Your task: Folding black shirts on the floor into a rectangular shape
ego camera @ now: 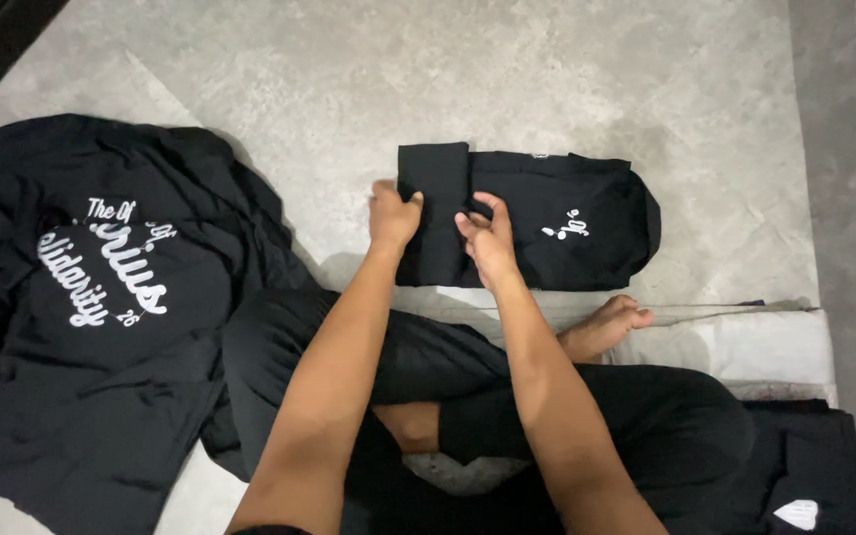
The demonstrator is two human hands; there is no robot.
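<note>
left hand (391, 215) and right hand (487, 238) both pinch the folded end of the black cotton t-shirt (547, 220) on the grey floor (547, 79); long axis runs rightward; heaped black printed shirt (91, 297) lies left.

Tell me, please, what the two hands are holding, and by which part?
Both hands grip the black folded garment at its folded-over left end: left hand on the outer edge, right hand on the fold's inner edge.

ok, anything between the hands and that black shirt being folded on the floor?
Nothing visible. Both the left hand and the right hand are already on the folded black shirt, at its turned-over left end. The bare foot and the spread black garment lie apart from it.
</note>
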